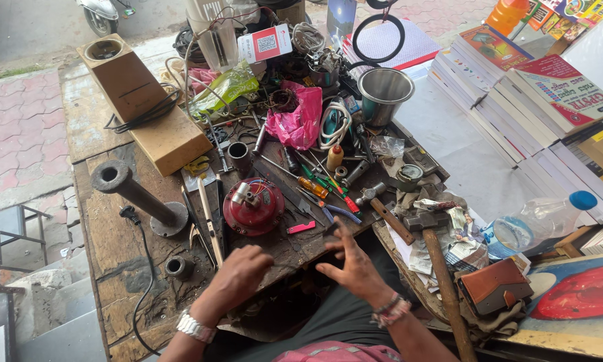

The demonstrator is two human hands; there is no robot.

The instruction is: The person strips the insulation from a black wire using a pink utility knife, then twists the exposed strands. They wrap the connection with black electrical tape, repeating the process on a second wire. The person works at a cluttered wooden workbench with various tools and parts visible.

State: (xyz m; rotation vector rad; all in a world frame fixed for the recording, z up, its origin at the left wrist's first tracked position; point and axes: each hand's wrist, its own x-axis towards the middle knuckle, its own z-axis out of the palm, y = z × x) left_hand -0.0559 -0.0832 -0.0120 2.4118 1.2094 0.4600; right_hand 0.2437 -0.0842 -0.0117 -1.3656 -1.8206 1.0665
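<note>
Outdoors beside red paving, a scarred wooden worktop (114,234) carries a crowd of tools and parts. Near its front edge the person's left hand (242,269) rests palm down on the wood, fingers curled loosely with no grip on anything. The right hand (352,263) hovers just beside it at the front edge, fingers spread wide, holding nothing.

Just behind the left hand sits a round red motor housing (253,206), upright with a metal fitting on top, apart from both hands. A small pink strip (301,227) lies between the housing and the right hand. Screwdrivers with orange and green handles (318,186) lie scattered behind the right hand. A hammer (432,258) rests toward the right edge on crumpled newspaper, next to a brown wallet (494,285). Toward the left edge lies a grey metal pipe on a flange (134,194), with a small ring (179,267) in front of it. A steel pot (384,92) and a pink plastic bag (303,119) sit toward the back. Stacked books (516,100) fill the right side.
</note>
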